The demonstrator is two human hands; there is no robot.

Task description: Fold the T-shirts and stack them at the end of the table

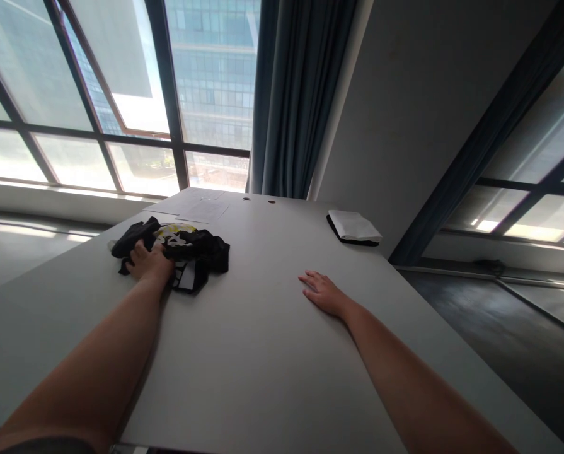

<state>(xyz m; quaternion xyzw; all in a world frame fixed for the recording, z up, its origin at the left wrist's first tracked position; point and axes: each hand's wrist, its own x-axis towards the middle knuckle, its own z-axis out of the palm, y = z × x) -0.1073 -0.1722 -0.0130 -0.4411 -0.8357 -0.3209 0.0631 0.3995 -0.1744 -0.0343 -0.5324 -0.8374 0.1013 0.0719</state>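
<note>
A crumpled black garment [206, 252] with a yellow and white print lies in a heap on the left part of the white table [244, 353]. My left hand [150, 263] is at its near left side, fingers bent into the cloth and gripping it. Part of the fingertips is hidden in the folds. My right hand [326, 295] rests palm down on the tabletop, fingers stretched out and holding nothing. Beyond it, toward the right edge, a folded white and black cloth bundle [355, 226] lies flat, apart from both hands.
Thin pale sheets [201, 209] lie near the table's far left edge. Two small round holes show at the far edge, before a blue-grey curtain [300, 101]. Large windows stand to the left, a grey wall [404, 94] to the right.
</note>
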